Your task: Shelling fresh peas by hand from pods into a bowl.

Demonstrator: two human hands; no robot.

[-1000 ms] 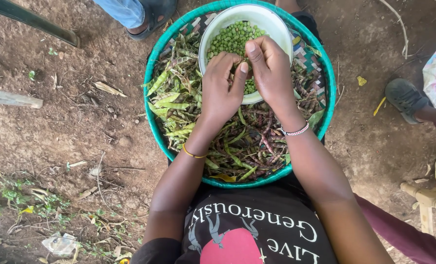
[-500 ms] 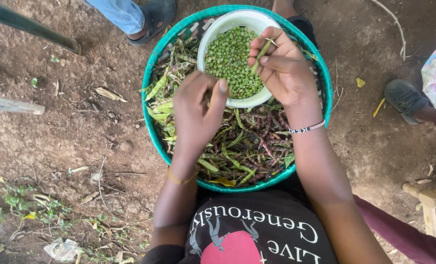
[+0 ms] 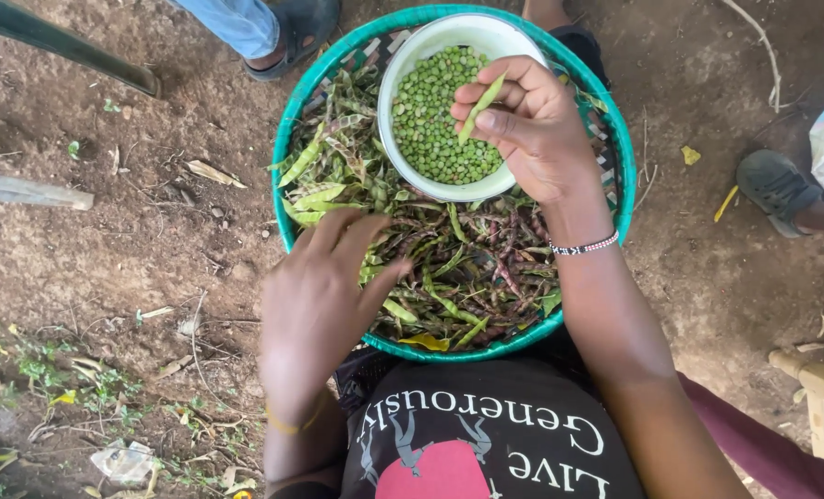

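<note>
R hand (image 3: 532, 129) pinches a pea pod (image 3: 482, 103) over half-full bowl (image 3: 403, 55); L hand (image 3: 315, 296) open, on pods (image 3: 467, 268), many left.

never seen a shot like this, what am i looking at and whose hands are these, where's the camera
The camera sits on a person's head and looks straight down, so the two bare hands belong to the wearer. A round green woven basket rests on the lap over dirt ground. It holds a heap of green and purplish pods and a white bowl of shelled green peas. The right hand pinches one green pod over the bowl. The left hand, fingers spread, is over the near side of the pod heap and holds nothing visible. The shoes at the edges belong to other people.
</note>
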